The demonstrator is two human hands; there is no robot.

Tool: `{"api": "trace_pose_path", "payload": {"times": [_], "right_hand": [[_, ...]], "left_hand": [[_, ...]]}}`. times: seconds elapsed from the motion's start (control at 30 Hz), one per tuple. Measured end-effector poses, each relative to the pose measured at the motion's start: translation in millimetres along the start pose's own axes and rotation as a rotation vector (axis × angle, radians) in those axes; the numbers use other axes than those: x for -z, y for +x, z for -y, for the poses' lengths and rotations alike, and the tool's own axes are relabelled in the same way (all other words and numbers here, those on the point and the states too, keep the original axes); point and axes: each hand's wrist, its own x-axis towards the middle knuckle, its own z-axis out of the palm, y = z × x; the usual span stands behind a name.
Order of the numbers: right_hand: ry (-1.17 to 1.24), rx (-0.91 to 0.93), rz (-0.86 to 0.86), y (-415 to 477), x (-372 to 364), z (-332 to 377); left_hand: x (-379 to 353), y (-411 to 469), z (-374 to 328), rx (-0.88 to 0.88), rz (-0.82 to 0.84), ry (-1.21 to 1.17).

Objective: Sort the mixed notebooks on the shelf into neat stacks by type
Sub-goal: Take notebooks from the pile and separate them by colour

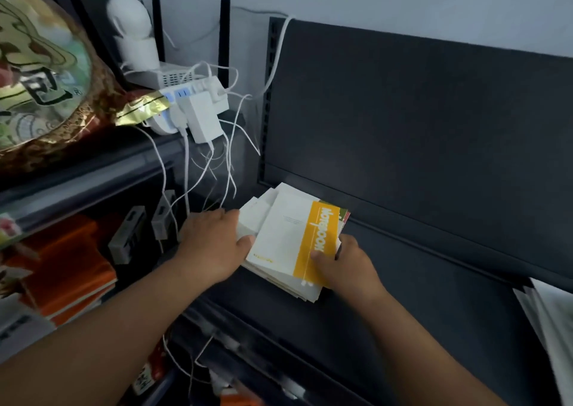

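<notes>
- The notebook stack [280,232] on the shelf [434,297] is clasped at either side by left hand [214,244] and right hand [344,266]
- Squaring is judged under way — next, the types must be parted

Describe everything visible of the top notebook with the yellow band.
The top notebook has a white paper cover with a yellow band bearing white lettering, "Notebook". Closed, it lies flat atop an uneven stack on the dark shelf. The left hand grips the stack's left side; the right hand grips the notebook's right edge, thumb on the band.
</notes>
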Motion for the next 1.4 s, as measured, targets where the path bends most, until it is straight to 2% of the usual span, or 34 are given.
{"api": "trace_pose_path", "payload": {"times": [0.13, 0.23, 0.33, 0.43, 0.77, 0.87, 1.03, 1.2, 1.4], "right_hand": [[0.131, -0.135, -0.048, 3, -3, 8], [0.214, -0.227, -0.092, 4, -5, 12], [0.285, -0.282, -0.124, 2, -8, 13], [0.325, -0.313, -0.149, 1, -11, 13], [0.389, -0.318, -0.253, -5, -17, 8], [0.551, -0.403, -0.274, -7, -15, 5], [0.874, -0.579, -0.155, -16, -1, -1], [0.918, -0.519, -0.150, -24, 4, -7], [1.014, -0.438, -0.257, -37, 11, -21]], "left_hand": [[-2, 16, -5, -0.078, 0.101, 0.011], [-6, 20, -14, -0.177, 0.109, 0.009], [-10, 28, -14, -0.089, 0.120, 0.081], [-9, 36, -4, -0.009, 0.226, 0.081], [-20, 31, 1, -0.210, 0.258, 0.085], [-21, 28, -1, -0.261, 0.274, 0.075], [-24, 23, -11, -0.338, 0.280, 0.052], [-26, 26, -17, -0.365, 0.304, -0.021], [-21, 29, -27, -0.364, 0.311, -0.166]]}}
